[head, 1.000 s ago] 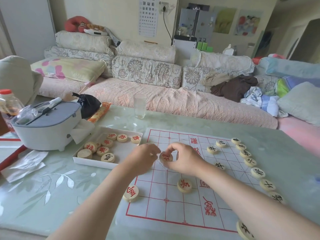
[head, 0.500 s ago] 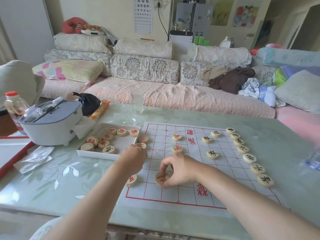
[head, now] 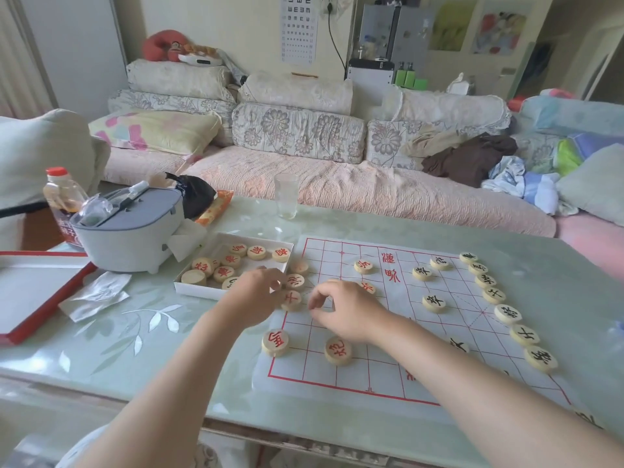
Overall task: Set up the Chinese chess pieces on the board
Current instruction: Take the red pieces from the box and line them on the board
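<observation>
Bare forearms lead to the left hand point(head: 254, 298) and right hand point(head: 349, 314); pale patterned fabric point(head: 82, 449) shows under the left elbow.

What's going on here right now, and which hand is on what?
A person is setting up Chinese chess on a paper board lying on the table. Black pieces line the board's right side. A few red pieces sit on its left half, and more wait in the white box. The left hand is at the red pieces on the board's left edge; whether it grips one is unclear. The right hand hovers beside it, fingers curled, apparently empty.
</observation>
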{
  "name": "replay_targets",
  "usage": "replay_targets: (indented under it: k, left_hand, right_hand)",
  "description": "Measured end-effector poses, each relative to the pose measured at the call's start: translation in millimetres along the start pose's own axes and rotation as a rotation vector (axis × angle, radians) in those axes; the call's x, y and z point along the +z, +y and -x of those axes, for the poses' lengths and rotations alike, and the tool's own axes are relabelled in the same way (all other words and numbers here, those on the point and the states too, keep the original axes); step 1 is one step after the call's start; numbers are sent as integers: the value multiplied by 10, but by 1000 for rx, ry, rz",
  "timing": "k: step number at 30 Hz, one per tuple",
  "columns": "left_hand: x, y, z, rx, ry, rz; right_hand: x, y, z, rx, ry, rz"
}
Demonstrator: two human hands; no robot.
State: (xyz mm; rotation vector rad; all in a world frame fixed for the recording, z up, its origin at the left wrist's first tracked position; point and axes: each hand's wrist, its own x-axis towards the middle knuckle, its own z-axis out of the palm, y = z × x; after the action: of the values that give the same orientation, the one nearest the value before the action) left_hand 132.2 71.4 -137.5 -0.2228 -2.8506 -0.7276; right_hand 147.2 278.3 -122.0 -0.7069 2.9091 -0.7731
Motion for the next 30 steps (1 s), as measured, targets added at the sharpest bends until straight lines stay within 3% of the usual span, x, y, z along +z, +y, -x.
replay_targets:
  k: [12,19,26,30]
  left_hand:
    - [-297,-830,33,-210,90,-238]
    - [-251,-899,-30,-219,-56,-295]
    - [-263,-780,-108,-251,-47,-180]
    - [-243,-799,-148,-226,80,-19]
  right_hand:
    - [505,-668,-1042,-59,15,76]
    - [752,-710,-1454,11,-125,159]
    - [763,-700,-1541,-16,-112,169]
    - [641,-675,-1407,-43,-4,91]
